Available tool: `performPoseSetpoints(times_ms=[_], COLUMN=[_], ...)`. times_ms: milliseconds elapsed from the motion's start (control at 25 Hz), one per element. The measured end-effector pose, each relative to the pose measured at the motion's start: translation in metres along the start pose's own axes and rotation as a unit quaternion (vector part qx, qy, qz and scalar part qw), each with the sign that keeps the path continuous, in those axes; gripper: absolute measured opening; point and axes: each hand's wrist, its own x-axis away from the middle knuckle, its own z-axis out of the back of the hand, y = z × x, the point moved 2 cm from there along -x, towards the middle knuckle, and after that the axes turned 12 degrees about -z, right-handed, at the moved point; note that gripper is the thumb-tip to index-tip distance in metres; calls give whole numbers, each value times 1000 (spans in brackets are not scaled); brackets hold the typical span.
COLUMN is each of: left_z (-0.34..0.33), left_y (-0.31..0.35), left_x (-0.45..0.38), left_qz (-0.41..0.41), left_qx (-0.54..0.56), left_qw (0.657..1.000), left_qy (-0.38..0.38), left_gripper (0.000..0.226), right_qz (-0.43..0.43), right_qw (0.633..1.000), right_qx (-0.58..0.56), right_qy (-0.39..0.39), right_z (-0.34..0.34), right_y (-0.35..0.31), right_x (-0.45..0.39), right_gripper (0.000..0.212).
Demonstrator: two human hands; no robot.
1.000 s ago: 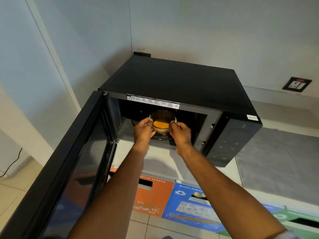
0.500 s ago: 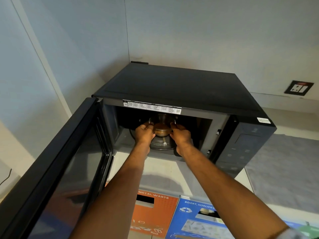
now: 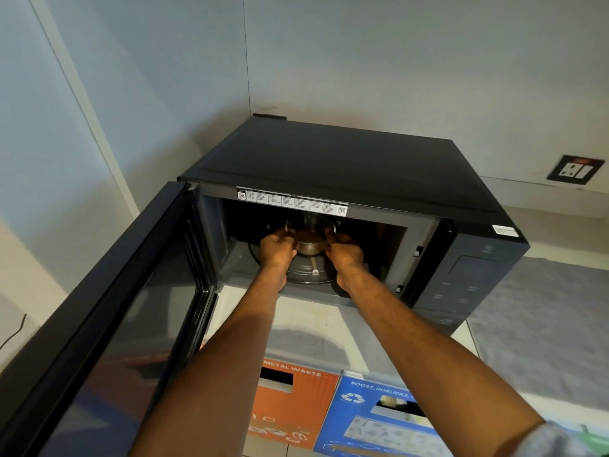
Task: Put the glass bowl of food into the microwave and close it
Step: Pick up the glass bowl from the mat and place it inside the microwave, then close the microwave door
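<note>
Head view, middle of frame: both hands (image 3: 309, 249) held the bowl (image 3: 309, 245) inside the microwave (image 3: 346, 166). Letting go crooked could tip food out.

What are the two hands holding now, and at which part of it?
Both hands hold the glass bowl of food by its opposite sides near the rim, left hand on its left, right hand on its right, inside the open microwave.

You see through one wide-angle camera on your head, looking forward and down from above the microwave (image 3: 346, 179), close to its open door (image 3: 108, 324). Your forearms reach in from the bottom edge; walls bend toward the corners.
</note>
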Motion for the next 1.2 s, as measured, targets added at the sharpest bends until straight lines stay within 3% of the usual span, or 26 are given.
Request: performPoseSetpoints(times_ms=[120, 280, 480, 1000, 1200], left_z=[0, 3, 14, 58, 70], left_y=[2, 10, 18, 40, 75], left_x=[4, 17, 52, 190, 245], left_qz=[-20, -46, -63, -40, -93], left_qx=[-43, -97, -205, -310, -380], left_qw=[999, 994, 977, 948, 915], left_qy=[6, 21, -5, -60, -95], left_gripper=[24, 24, 49, 53, 51], right_qz=[18, 68, 93, 71, 84], right_qw=[999, 994, 984, 980, 974], right_qx=[35, 82, 144, 180, 209], right_qy=[12, 30, 46, 45, 22], right_z=[-1, 2, 16, 79, 109], right_y=[1, 0, 10, 78, 91], right_x=[3, 19, 48, 149, 196], right_gripper=[13, 37, 51, 57, 56])
